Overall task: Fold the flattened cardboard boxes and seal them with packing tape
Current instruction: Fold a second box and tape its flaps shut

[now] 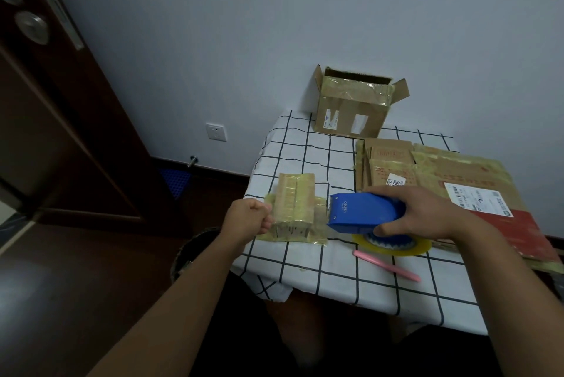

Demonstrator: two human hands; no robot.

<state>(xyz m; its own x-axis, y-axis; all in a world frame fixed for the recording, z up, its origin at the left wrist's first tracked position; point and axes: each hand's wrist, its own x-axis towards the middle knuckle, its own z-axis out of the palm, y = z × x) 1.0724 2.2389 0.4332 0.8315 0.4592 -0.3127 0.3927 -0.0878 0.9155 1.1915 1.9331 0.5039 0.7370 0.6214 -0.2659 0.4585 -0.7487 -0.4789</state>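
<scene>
The small box [294,207], folded up and wrapped in yellowish tape, stands on the table [305,266] near its left edge, with loose tape flaps spread flat on the checked cloth around its base. The left hand [248,218] is at the box's left side, fingers curled and pinching the tape or flap at that side; the exact contact point is hidden behind the knuckles. The right hand [424,215] grasps the blue dispenser [364,213], fingers wrapped over its top and thumb underneath, with the toothed end pointing left and just beside the right side of the box (whether it touches the box cannot be determined). The tape roll [393,244] sits in the underside of the dispenser, close above the cloth. A pink cutter [386,265] lies on the cloth near the front edge, just in front of the roll. A stack of flat boxes [476,175] covers the right part of the table and reaches to its right edge; a white label shows on the top sheet. An open box [354,108] with raised flaps stands at the back edge against the wall. Left of the table, a dark bin [195,250] stands on the floor beside the left forearm.
</scene>
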